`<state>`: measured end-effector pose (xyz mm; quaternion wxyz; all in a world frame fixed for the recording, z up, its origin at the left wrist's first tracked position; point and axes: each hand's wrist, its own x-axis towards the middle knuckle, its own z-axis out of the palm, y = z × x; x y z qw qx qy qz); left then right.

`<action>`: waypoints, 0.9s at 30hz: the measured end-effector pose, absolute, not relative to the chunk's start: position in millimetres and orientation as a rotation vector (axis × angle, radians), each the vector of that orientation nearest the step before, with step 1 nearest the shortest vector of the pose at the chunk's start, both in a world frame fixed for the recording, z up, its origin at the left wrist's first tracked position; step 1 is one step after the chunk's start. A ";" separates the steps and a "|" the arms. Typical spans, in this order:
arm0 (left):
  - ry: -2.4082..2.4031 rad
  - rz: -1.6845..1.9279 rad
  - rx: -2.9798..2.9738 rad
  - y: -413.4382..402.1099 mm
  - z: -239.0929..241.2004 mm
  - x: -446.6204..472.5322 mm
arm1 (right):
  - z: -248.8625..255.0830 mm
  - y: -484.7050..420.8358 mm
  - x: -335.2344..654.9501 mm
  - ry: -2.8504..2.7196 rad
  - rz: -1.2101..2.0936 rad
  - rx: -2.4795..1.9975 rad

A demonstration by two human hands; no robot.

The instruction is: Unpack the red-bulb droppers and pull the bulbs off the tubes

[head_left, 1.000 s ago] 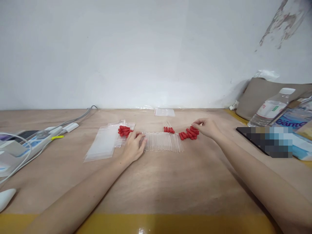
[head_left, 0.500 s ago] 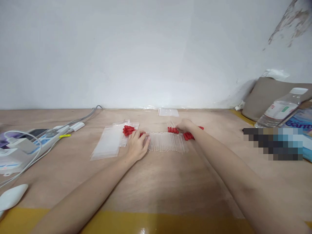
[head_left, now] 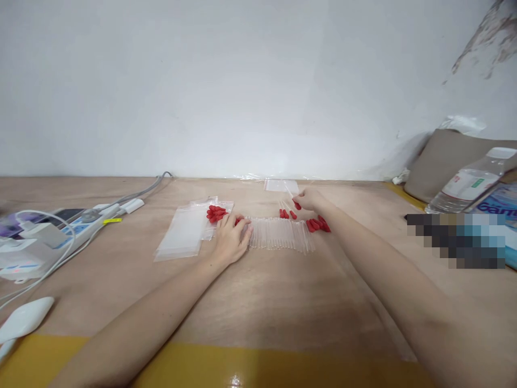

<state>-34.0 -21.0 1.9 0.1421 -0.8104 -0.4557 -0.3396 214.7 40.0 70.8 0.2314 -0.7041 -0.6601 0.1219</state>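
My right hand (head_left: 313,200) pinches the red rubber bulb of a dropper (head_left: 298,205), its thin clear tube pointing away toward the wall. Below that hand, a few loose droppers (head_left: 286,214) lie with their bulbs toward me. Side by side in the middle of the table is a row of clear dropper tubes (head_left: 278,234), with several red bulbs (head_left: 317,223) at its right end. My left hand (head_left: 232,240) rests at the row's left end, fingers bent and apart, touching tubes and bulbs there. Beyond its fingers sits a cluster of red bulbs (head_left: 215,213).
Clear plastic bags (head_left: 181,231) lie left of my left hand; another bag (head_left: 278,185) is near the wall. A power strip (head_left: 86,226) with cables runs along the left. At right stand a water bottle (head_left: 464,186) and a grey-brown container (head_left: 430,167).
My right hand has lifted slightly and moved away from the row with one dropper between its fingers. My left hand keeps its place. The whole view has shifted a little.
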 end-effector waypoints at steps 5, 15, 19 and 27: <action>-1.216 -1.029 -2.274 -28.4 8.0 -29.1 | 58.0 -8.6 218.8 -1.950 0.179 -1.580; -0.665 -0.854 -2.409 -55.3 6.4 6.5 | -7.0 -80.0 205.6 -2.130 -0.508 -0.946; -0.649 -0.884 -2.424 -52.5 2.0 9.4 | -6.6 -77.2 202.6 -2.138 -0.475 -0.951; -0.568 -0.873 -2.438 -52.9 -0.9 5.2 | -7.9 -79.3 202.0 -2.156 -0.552 -0.899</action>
